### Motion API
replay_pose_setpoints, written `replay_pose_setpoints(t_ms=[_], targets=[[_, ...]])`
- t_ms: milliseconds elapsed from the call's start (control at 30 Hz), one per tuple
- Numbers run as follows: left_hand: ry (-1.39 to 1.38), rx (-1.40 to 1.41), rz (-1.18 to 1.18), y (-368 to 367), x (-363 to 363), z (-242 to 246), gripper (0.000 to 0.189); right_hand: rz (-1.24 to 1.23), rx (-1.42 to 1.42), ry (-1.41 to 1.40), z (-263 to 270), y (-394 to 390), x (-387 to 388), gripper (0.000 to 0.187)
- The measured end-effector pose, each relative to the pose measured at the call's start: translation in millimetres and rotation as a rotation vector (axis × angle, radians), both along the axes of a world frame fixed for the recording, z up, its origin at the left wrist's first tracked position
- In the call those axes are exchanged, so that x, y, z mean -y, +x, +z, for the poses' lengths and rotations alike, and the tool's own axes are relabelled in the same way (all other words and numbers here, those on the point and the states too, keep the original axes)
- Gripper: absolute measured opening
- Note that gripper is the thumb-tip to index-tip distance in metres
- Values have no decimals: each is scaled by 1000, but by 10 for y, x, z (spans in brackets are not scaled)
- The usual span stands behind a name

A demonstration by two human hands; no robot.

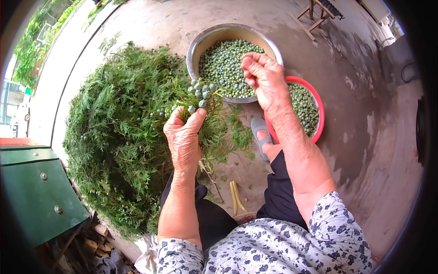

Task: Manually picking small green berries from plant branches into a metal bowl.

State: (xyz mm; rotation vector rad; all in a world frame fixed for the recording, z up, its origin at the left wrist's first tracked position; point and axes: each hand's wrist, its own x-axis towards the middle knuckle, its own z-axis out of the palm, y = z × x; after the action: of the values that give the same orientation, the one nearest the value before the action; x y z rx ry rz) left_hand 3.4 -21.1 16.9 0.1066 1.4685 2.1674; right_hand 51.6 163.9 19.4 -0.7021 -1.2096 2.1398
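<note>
My left hand (183, 142) pinches a leafy arborvitae sprig (188, 97) between thumb and fingers. A cluster of blue-green seed cones (200, 89) stands out at its tip. Up and to the right, my right hand (268, 80) is raised over the near right part of a wide metal basin (190, 66). Its fingers are curled in, and whether they hold anything is hidden. Loose green cones (222, 65) fill much of that basin. A smaller red-rimmed basin (320, 114), partly behind my right forearm, also holds cones (303, 106).
A large heap of arborvitae branches (113, 137) lies on the left. My grey shoe (261, 137) is beside the red-rimmed basin. Yellow strips (236, 198) lie between my legs. A green panel (37, 195), cut firewood (99, 247) and a wooden stand (318, 20) are farther out.
</note>
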Motion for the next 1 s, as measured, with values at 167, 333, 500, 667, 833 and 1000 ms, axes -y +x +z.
replay_pose_setpoints(t_ms=[167,333,500,667,833,1000], targets=[[-11,-1,5,-3,-15,21,15,205,-76,-281,-12,77,21,21],[11,-8,-49,-9,-3,10,18,472,129,-145,23,87,80,32],[-8,-16,-72,-12,11,5,20,514,316,278,46,67,219,28],[27,-11,-96,25,-37,-49,20,152,166,37,-105,22,221,23],[-10,20,-28,-15,25,-7,17,174,-156,-232,11,85,-82,9],[12,-11,-32,-35,-12,-11,16,455,-91,-158,135,208,244,14]])
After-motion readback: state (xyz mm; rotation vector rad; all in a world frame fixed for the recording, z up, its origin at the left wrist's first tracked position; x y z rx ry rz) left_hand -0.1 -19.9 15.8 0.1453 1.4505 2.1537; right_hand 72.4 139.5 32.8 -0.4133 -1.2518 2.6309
